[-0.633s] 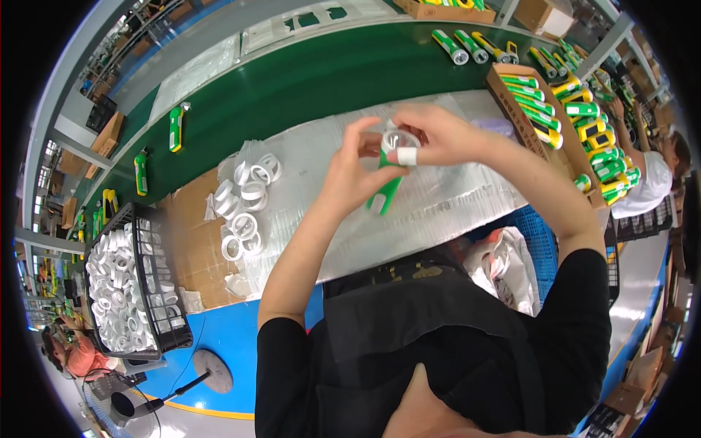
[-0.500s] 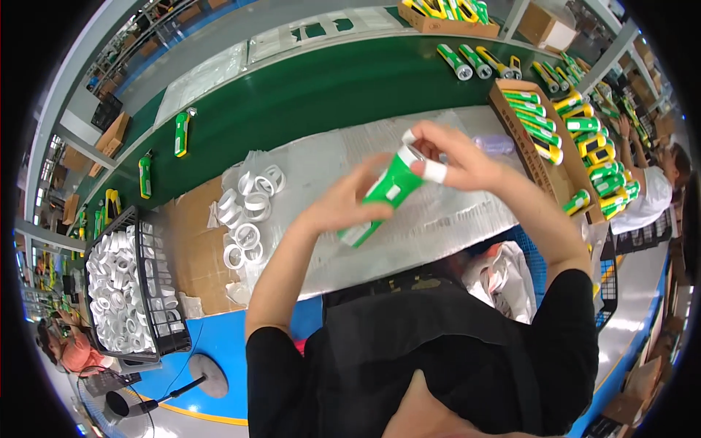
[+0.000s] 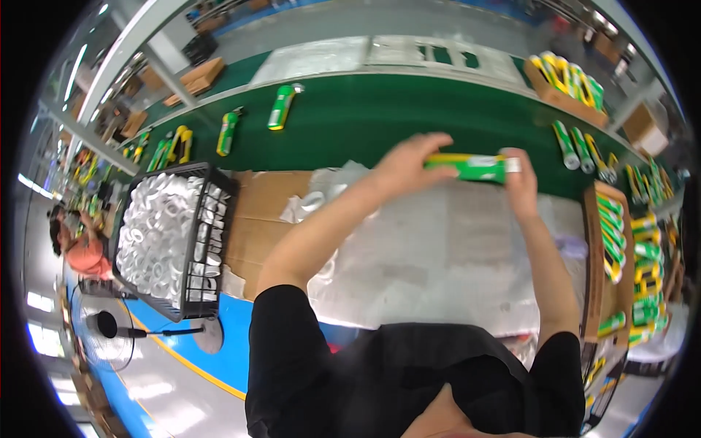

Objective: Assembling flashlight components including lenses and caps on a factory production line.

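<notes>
A green and yellow flashlight (image 3: 478, 168) lies level between my two hands, above the far edge of the worktop. My left hand (image 3: 409, 168) is closed around its left end, fingers over the far side and thumb on the near side. At the other end my right hand (image 3: 520, 186) grips it, with white tape on the fingertips. Both hands are somewhat blurred. Partly behind my left forearm, some white rings (image 3: 314, 201) lie on the worktop (image 3: 438, 255).
A black crate (image 3: 201, 252) full of white rings stands at the left. Beyond the worktop runs a green conveyor belt (image 3: 350, 109) bearing several flashlights. At the right, a cardboard box (image 3: 595, 281) holds more flashlights. A standing fan (image 3: 109, 325) is at the lower left.
The flashlight has gone from tilted to level and moved away from me, toward the belt. My right hand has closed on its right end. The whole view has swung left.
</notes>
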Action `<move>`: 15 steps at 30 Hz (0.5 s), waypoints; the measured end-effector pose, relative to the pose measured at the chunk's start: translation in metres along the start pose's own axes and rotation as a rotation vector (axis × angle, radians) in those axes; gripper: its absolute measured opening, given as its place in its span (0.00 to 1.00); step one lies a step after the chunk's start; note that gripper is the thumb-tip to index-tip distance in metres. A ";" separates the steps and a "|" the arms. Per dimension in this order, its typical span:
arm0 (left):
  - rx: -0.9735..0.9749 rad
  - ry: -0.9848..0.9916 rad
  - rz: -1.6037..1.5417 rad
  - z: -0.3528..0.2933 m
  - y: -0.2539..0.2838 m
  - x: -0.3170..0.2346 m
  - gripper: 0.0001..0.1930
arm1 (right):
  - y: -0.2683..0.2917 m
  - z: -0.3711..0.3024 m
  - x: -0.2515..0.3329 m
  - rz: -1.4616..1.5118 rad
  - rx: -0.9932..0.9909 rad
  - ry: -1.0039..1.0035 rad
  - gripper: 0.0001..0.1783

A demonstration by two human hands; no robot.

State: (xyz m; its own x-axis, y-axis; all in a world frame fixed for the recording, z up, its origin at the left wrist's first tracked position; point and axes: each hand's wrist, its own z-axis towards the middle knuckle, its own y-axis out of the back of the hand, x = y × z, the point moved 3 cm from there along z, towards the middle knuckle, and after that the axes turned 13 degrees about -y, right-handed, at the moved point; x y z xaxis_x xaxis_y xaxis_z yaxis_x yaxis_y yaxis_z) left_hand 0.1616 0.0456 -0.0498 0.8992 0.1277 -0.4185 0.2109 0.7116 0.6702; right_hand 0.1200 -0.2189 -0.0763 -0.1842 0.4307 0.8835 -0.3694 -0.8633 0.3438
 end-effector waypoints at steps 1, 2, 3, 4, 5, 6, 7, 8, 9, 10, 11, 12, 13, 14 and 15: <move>-0.098 0.074 0.226 -0.001 0.029 0.037 0.30 | 0.014 0.023 -0.030 0.033 -0.121 -0.071 0.17; -0.197 0.145 0.449 -0.007 0.057 0.073 0.31 | 0.027 0.048 -0.060 0.067 -0.244 -0.145 0.18; -0.191 0.284 0.680 -0.031 0.086 0.112 0.32 | 0.030 0.069 -0.076 0.044 -0.305 -0.288 0.19; -0.184 0.418 0.902 -0.061 0.115 0.147 0.32 | 0.037 0.085 -0.092 0.015 -0.374 -0.433 0.21; -0.132 0.587 0.954 -0.085 0.135 0.179 0.31 | 0.060 0.105 -0.127 -0.119 -0.469 -0.408 0.23; -0.079 0.757 1.000 -0.101 0.155 0.206 0.31 | 0.079 0.121 -0.160 -0.252 -0.567 -0.384 0.24; -0.043 0.931 0.997 -0.115 0.168 0.224 0.30 | 0.090 0.129 -0.175 -0.370 -0.636 -0.383 0.25; -0.006 1.100 0.981 -0.127 0.173 0.237 0.30 | 0.101 0.128 -0.184 -0.494 -0.712 -0.384 0.25; 0.020 1.159 0.989 -0.151 0.182 0.252 0.29 | 0.097 0.130 -0.179 -0.651 -0.686 -0.385 0.26; 0.049 1.220 0.991 -0.174 0.189 0.266 0.29 | 0.094 0.130 -0.168 -0.811 -0.656 -0.384 0.27; 0.047 1.210 0.989 -0.180 0.193 0.275 0.29 | 0.098 0.128 -0.167 -0.943 -0.565 -0.432 0.27; 0.093 1.197 0.979 -0.186 0.194 0.283 0.27 | 0.100 0.128 -0.163 -0.944 -0.575 -0.434 0.27; 0.145 1.184 0.965 -0.186 0.192 0.287 0.25 | 0.093 0.121 -0.144 -1.066 -0.656 -0.242 0.26; 0.148 1.178 0.958 -0.183 0.188 0.288 0.25 | 0.084 0.111 -0.122 -1.183 -0.728 -0.041 0.26; 0.018 1.090 0.834 -0.177 0.183 0.284 0.22 | 0.074 0.105 -0.094 -1.075 -0.659 0.112 0.23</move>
State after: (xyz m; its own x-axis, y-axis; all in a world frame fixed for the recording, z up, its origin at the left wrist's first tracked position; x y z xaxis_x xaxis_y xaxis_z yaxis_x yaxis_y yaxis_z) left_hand 0.3877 0.3345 -0.1551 0.0083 0.9885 -0.1508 -0.2264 0.1487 0.9626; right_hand 0.2059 -0.3504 -0.1003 0.4253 0.8792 0.2149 -0.7567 0.2151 0.6174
